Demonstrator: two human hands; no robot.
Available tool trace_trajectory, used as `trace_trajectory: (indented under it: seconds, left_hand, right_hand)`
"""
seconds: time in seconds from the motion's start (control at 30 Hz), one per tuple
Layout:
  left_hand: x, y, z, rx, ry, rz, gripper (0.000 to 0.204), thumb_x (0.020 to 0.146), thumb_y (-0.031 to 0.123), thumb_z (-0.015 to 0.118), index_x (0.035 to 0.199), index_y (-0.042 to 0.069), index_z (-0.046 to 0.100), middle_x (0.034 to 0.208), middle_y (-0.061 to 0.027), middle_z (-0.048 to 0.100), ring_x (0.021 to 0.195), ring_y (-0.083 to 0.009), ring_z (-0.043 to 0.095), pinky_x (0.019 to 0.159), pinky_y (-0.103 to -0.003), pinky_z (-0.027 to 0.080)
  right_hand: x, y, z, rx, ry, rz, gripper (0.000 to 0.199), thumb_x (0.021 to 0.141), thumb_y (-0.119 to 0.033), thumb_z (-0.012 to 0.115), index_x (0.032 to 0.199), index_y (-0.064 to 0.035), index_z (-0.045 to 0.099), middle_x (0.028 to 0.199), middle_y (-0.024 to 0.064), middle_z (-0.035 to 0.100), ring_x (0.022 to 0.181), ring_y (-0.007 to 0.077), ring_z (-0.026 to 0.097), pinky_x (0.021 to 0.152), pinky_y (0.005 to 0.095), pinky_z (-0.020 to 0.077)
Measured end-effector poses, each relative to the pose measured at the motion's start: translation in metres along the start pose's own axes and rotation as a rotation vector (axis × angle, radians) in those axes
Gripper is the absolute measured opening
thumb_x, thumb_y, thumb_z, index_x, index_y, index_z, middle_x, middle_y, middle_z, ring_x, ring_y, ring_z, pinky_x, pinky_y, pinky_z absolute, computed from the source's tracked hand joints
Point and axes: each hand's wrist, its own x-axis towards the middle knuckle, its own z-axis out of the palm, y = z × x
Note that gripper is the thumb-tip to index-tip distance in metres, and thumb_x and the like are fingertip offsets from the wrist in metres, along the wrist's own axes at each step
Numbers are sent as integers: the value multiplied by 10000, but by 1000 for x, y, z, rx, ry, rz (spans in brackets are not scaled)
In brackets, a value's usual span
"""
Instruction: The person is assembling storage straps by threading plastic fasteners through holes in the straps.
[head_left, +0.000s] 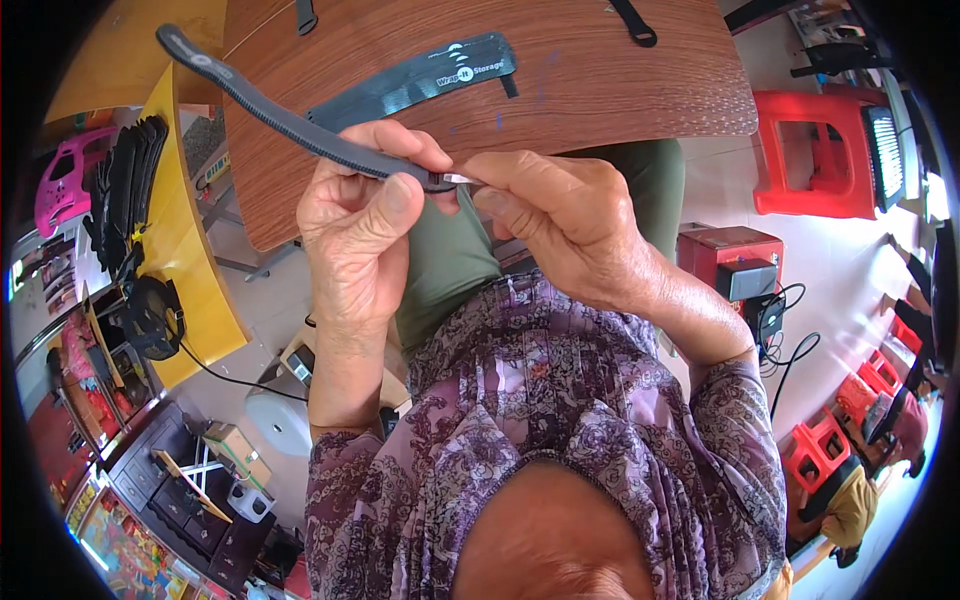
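My left hand (355, 225) is closed on a long dark grey strap (285, 122) with ribbed edges. The strap's far end, with a hole near the tip, reaches up and left over the brown wooden table (620, 95). At its near end, my right hand (580, 215) pinches a small shiny metal piece (458, 179) against or right beside the strap. What kind of piece it is, I cannot make out. Beyond my hands lies a flat dark green printed band (410, 82), with a short dark tab at its right end.
Two dark straps (634, 22) (306, 16) lie at the table's far edge. Black straps (128, 190) are heaped on a yellow board (195, 290) at left. A red stool (815, 155) and a red box (730, 260) stand at right. Under the table are my knees.
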Motion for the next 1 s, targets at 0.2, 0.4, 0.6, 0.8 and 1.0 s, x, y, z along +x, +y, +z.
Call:
trace_trajectory:
  seconds: [0.2, 0.4, 0.6, 0.8, 1.0]
  left_hand:
    - [-1, -3, -7, -183, 17, -110, 245, 849, 156, 601, 1000, -28, 542, 918, -151, 586, 731, -195, 584, 645, -321, 486]
    - [-2, -6, -9, -338, 8, -220, 243, 882, 206, 554, 987, -13, 539, 920, -157, 587, 706, -199, 597, 611, -340, 464]
    - [-6, -9, -6, -327, 87, -240, 219, 892, 203, 541, 975, 0, 529, 917, -150, 595, 691, -208, 612, 600, -341, 459]
    - [-9, -8, 2, -247, 140, -213, 199, 888, 173, 548, 970, -8, 532, 907, -153, 598, 689, -211, 616, 613, -327, 478]
    - [-6, -9, -1, -166, 144, -127, 202, 880, 143, 557, 979, -32, 530, 919, -171, 598, 719, -212, 614, 647, -310, 501]
  right_hand:
    - [-4, 3, 0, -110, 8, -47, 177, 776, 8, 578, 951, 36, 566, 734, 176, 606, 680, 338, 610, 564, 372, 474]
    - [-6, 6, -1, -124, 9, -99, 251, 817, 30, 551, 1065, 27, 583, 695, 116, 597, 619, 193, 613, 549, 275, 486]
    - [-10, 9, 1, -275, 54, -164, 408, 654, 117, 563, 1050, 29, 599, 649, 104, 573, 568, 209, 577, 509, 295, 463]
    - [-10, 22, 5, -487, 114, -303, 412, 564, 14, 605, 977, 8, 595, 576, 56, 497, 519, 218, 522, 445, 334, 425]
    - [-11, 16, 2, -456, 133, -305, 443, 573, 55, 590, 1015, 28, 590, 604, 77, 518, 512, 220, 508, 447, 326, 414]
